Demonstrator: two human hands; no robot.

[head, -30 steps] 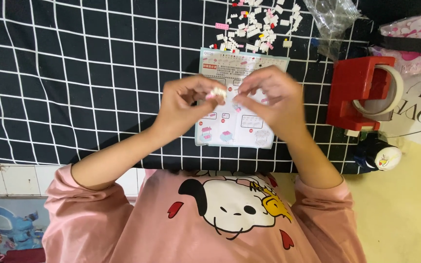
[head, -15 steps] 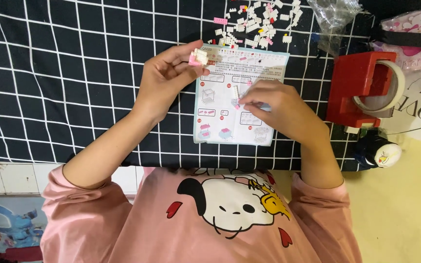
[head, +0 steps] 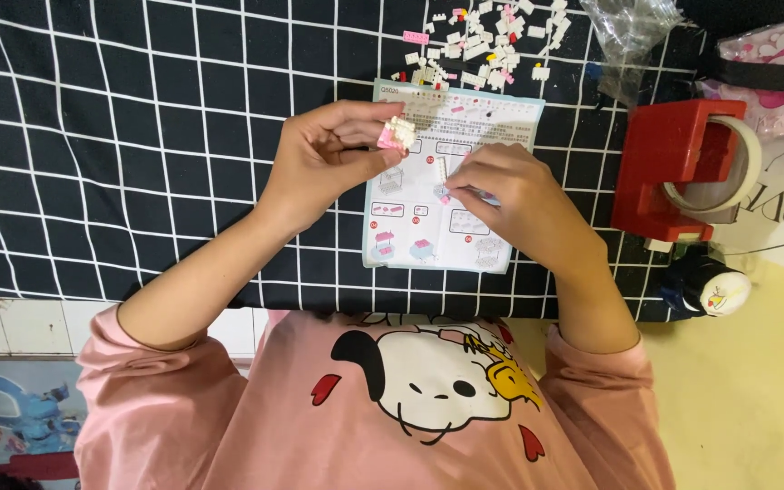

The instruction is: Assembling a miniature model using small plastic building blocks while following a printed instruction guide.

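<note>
My left hand (head: 324,159) pinches a small white-and-pink brick assembly (head: 396,133) above the instruction sheet's (head: 437,236) top-left corner; my right hand (head: 510,195) presses fingertips together on a tiny piece (head: 444,191) at the sheet's middle. I judge that piece could slip and vanish on the checked cloth (head: 138,136), being so small. I count one sheet, one loose-brick pile (head: 478,41), one red tape dispenser (head: 673,168), two hands

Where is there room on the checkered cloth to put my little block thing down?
The widest bare patch of checkered cloth lies left of the left hand and the instruction sheet. It is crowded above the sheet, where loose bricks are scattered, and on the right by the plastic bag and red tape dispenser.
</note>
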